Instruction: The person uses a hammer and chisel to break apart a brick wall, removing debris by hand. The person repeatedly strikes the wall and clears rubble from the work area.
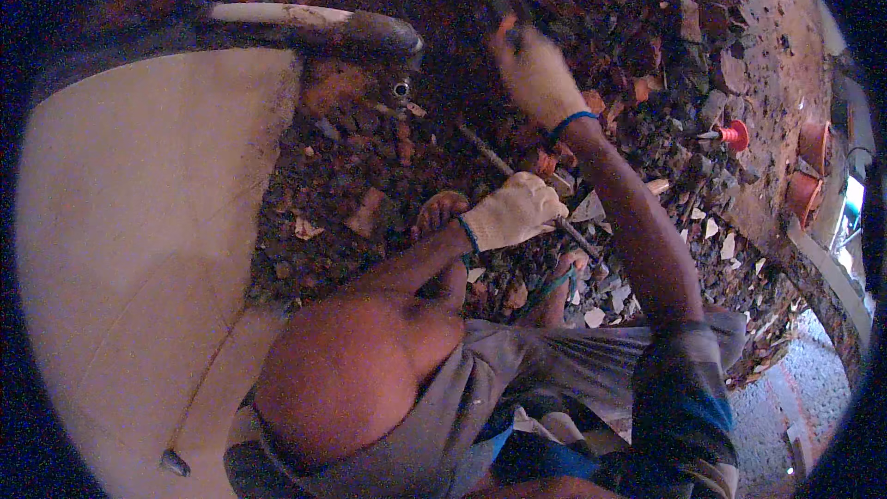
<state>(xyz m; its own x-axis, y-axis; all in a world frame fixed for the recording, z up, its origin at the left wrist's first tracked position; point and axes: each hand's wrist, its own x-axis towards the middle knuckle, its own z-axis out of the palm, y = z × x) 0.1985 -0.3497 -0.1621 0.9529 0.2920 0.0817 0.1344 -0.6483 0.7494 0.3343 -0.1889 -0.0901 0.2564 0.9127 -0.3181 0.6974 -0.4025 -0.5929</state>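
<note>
My left hand (516, 211), in a cream knitted glove, is closed around a long thin metal bar (485, 150). The bar lies slantwise across the fist, one end toward dark rubble (360, 152) and the other close to my foot (574, 261). Farther forward, my right hand (540, 76), gloved the same way with a blue cuff edge, grips a tool with an orange and dark handle (509, 24). Blur and shadow hide that tool's far end, so its kind is unclear.
A white pipe (277, 12) and a metal pipe end (400, 89) jut out beside the pale wall (152, 173). On the right, a pointed chisel with a red guard (733, 135) lies on rubble. Reddish containers (814, 145) stand beyond. Pale tile shards (727, 246) are scattered about.
</note>
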